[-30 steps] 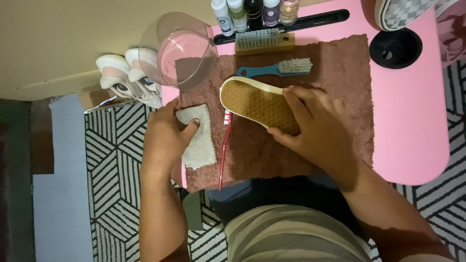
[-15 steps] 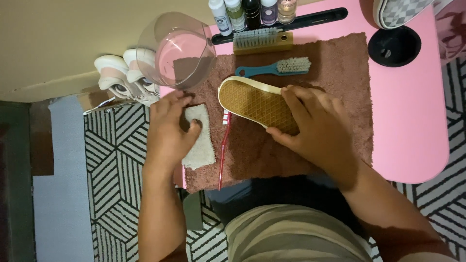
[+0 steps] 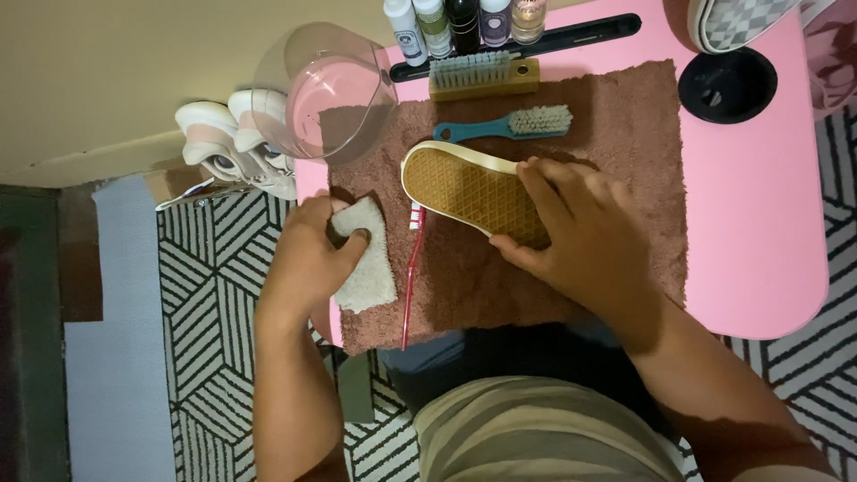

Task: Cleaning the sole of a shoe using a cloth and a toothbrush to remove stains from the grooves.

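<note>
Head view. The left hand point(image 3: 308, 259) lies at the left edge of a brown towel point(image 3: 625, 134) that is spread over a pink desk point(image 3: 759, 223). Its grip is pressed together on the upper end of a small off-white cloth point(image 3: 370, 277): the fingers curl over the cloth's top edge and bunch it. The lower part of the cloth lies flat on the towel, near the desk's left edge.

The right hand point(image 3: 580, 236) rests on a shoe point(image 3: 464, 183) that lies sole-up near the middle of the towel. The sole is tan with a diamond tread and a cream rim. The toe end points left toward the cloth. The grip is closed over the heel end: the fingers lie across the sole and the thumb presses the near rim. The heel end is hidden under the hand.

A red toothbrush point(image 3: 411, 277) lies on the towel between the cloth and the shoe. Its bristle end touches or nearly touches the toe of the shoe, and its handle runs toward the near edge of the towel.

Above the shoe lies a teal-handled brush point(image 3: 509, 127) with pale bristles. Beyond it lies a wooden brush point(image 3: 482, 73). A row of small bottles point(image 3: 464, 18) stands at the far edge. A clear bowl point(image 3: 330, 89) stands at the towel's upper left corner. A black round object point(image 3: 723, 85) sits on the desk at the upper right. A pair of white shoes point(image 3: 232, 143) stands on the floor left of the desk, beside a black-and-white patterned rug point(image 3: 214, 295).
</note>
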